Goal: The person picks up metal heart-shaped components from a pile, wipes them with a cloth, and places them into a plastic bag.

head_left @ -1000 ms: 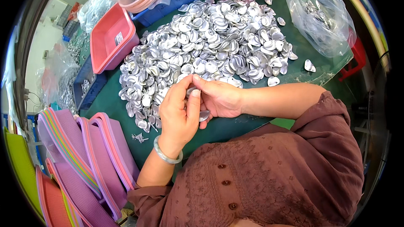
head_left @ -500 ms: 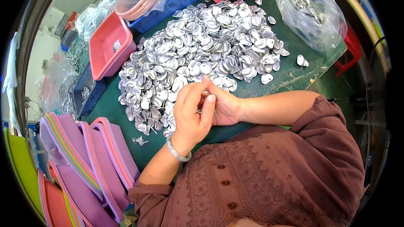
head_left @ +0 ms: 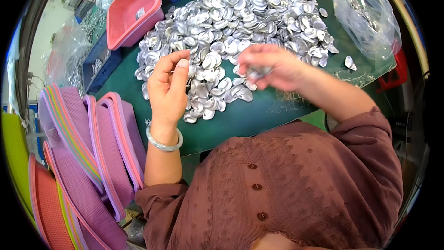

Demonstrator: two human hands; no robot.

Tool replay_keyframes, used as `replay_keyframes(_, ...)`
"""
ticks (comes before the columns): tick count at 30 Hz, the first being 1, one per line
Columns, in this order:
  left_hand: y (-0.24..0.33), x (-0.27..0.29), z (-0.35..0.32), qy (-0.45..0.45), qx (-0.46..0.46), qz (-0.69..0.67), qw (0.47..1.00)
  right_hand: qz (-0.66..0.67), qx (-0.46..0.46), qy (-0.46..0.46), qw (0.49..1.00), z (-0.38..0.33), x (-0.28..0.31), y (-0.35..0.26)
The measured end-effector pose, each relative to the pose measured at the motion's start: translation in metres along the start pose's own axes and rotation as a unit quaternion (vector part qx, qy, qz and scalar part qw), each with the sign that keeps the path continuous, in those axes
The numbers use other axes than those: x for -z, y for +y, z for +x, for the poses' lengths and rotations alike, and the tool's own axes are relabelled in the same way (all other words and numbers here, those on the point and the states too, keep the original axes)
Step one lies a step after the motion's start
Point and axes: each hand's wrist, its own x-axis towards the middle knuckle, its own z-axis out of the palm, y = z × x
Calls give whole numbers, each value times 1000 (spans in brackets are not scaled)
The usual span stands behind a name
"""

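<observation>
A big heap of small shiny silver metal caps [head_left: 240, 23] covers the dark green table [head_left: 259, 115]. My left hand [head_left: 169, 88] is raised over the heap's near left edge, thumb pressed to forefinger; whether something tiny sits in the pinch is hidden. It wears a pale bangle [head_left: 163, 142] at the wrist. My right hand [head_left: 270, 65], blurred by motion, hovers over the near side of the heap. Its fingers are closed on a silver cap [head_left: 258, 71]. The two hands are apart, about a hand's width between them.
A pink tray [head_left: 132, 14] rests on blue bins [head_left: 99, 60] at the far left. A clear plastic bag [head_left: 365, 14] with more silver pieces lies at the far right. Stacked purple and pink trays [head_left: 92, 143] stand close on my left.
My hands were joined over one small piece at the heap's near edge. They have separated: the left stays raised, the right swung to the right with a silver cap.
</observation>
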Motion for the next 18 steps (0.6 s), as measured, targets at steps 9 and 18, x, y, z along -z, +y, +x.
replay_keyframes(9,-26,17,-36,-118,53,224,966,-433,158,339,820,-108,141,-175)
replay_keyframes(18,-12,-1,-44,-186,-12,412,892,-762,106,383,512,-140,221,-206)
